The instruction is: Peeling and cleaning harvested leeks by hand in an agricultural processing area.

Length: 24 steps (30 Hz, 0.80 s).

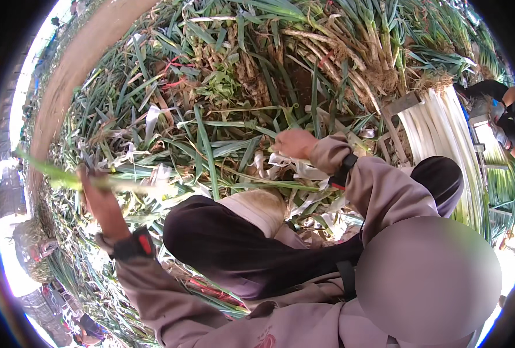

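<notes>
My left hand (102, 206) is closed around a long green onion (131, 185), out to the left over the leaf pile. The onion lies almost level, its green end pointing left and its pale end right; motion blurs both hand and stalk. Farther right, beyond my knees, my right hand (296, 143) is closed with its fingers curled low over the loose leaves. A green leaf (290, 118) stands just beyond those knuckles. I cannot make out what, if anything, the right fingers hold. Stripped white skins (272, 165) and cut leaves surround that hand.
Untrimmed onions with roots (385, 72) are heaped at the far right. Closer on the right, peeled white onions (437, 133) lie bundled in a metal frame (404, 104). Another person's arm (508, 95) shows at the right edge. A pale padded thing (257, 209) sits by my left knee.
</notes>
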Each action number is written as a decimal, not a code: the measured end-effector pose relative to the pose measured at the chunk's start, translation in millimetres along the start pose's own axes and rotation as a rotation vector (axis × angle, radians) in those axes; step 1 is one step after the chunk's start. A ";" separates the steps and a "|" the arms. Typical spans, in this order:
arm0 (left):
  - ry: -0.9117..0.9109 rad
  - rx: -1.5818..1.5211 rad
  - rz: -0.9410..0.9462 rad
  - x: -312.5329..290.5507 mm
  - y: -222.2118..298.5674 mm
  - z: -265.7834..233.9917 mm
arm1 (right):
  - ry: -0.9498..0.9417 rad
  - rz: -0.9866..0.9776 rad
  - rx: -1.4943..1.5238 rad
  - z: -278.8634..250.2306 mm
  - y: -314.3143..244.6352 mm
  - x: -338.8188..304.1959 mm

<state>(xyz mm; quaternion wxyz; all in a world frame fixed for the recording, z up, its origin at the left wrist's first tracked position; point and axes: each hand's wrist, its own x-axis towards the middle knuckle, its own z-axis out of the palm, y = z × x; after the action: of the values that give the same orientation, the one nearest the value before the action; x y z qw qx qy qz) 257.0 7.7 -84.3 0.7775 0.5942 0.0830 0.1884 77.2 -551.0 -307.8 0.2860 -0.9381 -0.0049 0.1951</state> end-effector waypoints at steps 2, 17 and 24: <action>0.182 0.249 -0.010 -22.1 -30.5 -133.4 | 0.096 0.007 0.159 2.6 12.4 35.6; 0.384 1.392 -0.863 -437.1 -150.5 -372.4 | 0.406 0.389 0.074 48.9 141.2 378.6; 0.816 0.829 -0.817 -455.1 -152.9 -432.5 | 0.355 0.127 0.577 4.2 154.5 373.5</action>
<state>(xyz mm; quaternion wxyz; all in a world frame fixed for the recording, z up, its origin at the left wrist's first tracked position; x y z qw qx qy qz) -282.5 181.6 -394.6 0.4029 0.6444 0.6486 0.0420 405.0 -632.9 -529.9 0.5231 -0.8364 0.1587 0.0397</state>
